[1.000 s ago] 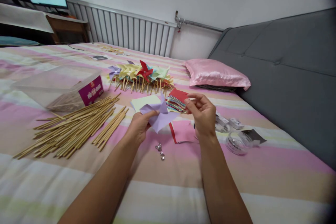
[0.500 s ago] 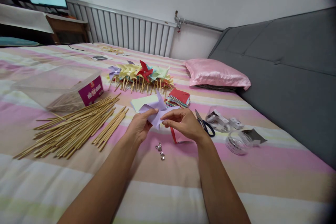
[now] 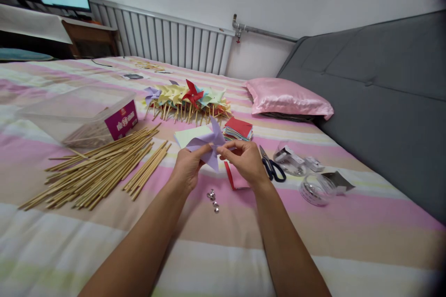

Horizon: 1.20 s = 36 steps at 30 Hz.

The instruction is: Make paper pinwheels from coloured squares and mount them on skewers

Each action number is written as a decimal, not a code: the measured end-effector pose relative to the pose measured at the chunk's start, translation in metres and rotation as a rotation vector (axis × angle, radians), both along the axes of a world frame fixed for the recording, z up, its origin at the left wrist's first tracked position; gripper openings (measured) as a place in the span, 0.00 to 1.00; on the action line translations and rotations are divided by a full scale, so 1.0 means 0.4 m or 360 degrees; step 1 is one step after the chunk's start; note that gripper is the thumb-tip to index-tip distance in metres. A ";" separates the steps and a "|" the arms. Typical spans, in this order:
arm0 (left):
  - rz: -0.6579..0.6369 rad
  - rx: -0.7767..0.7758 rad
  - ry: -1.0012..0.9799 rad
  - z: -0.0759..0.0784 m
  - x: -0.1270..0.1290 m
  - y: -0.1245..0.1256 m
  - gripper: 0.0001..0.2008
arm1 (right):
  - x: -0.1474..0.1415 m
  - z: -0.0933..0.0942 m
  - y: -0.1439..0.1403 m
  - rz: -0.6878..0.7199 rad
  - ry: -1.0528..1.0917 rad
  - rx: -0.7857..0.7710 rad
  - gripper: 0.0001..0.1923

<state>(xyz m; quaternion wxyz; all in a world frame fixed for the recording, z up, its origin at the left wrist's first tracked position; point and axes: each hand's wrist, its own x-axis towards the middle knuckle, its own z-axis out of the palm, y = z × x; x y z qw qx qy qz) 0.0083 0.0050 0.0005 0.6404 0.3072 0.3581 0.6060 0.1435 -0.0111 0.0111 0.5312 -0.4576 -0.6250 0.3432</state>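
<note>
A purple paper pinwheel (image 3: pixel 212 160) is held above the striped bedspread, its blades folded toward the middle. My left hand (image 3: pixel 190 163) pinches it from the left, thumb pressed near the centre. My right hand (image 3: pixel 244 158) has its thumb and index finger closed on the tip of a blade at the pinwheel's right side. Small silver push pins (image 3: pixel 213 200) lie on the bed just below the hands. Behind the pinwheel rests a pale green stack of paper squares (image 3: pixel 184 137), and a red-topped paper stack (image 3: pixel 238 126) sits beyond my right hand.
Finished pinwheels (image 3: pixel 190 95) lie in a row behind. Wooden sticks (image 3: pixel 104 167) spread on the left beside a clear plastic box (image 3: pixel 80 106). Scissors (image 3: pixel 273 167), a round clear case (image 3: pixel 315 190) and a red paper strip (image 3: pixel 230 176) are on the right, with a pink pillow (image 3: pixel 289 97) farther back.
The purple pinwheel has turned a little in my hands. My right hand has shifted slightly left, closing its fingers in toward the pinwheel's centre.
</note>
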 end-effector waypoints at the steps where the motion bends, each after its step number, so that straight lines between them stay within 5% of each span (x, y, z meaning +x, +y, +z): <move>1: 0.0001 0.0018 0.0007 -0.001 0.001 -0.001 0.13 | -0.002 -0.002 0.001 -0.0035 0.0010 -0.0011 0.11; 13: 0.0040 0.0147 0.0145 -0.004 0.008 -0.006 0.15 | -0.009 -0.006 0.004 -0.0257 0.0069 -0.0104 0.13; 36: -0.0012 0.0284 0.0203 -0.011 0.012 -0.006 0.15 | -0.008 -0.010 0.009 -0.0338 0.0044 -0.0080 0.11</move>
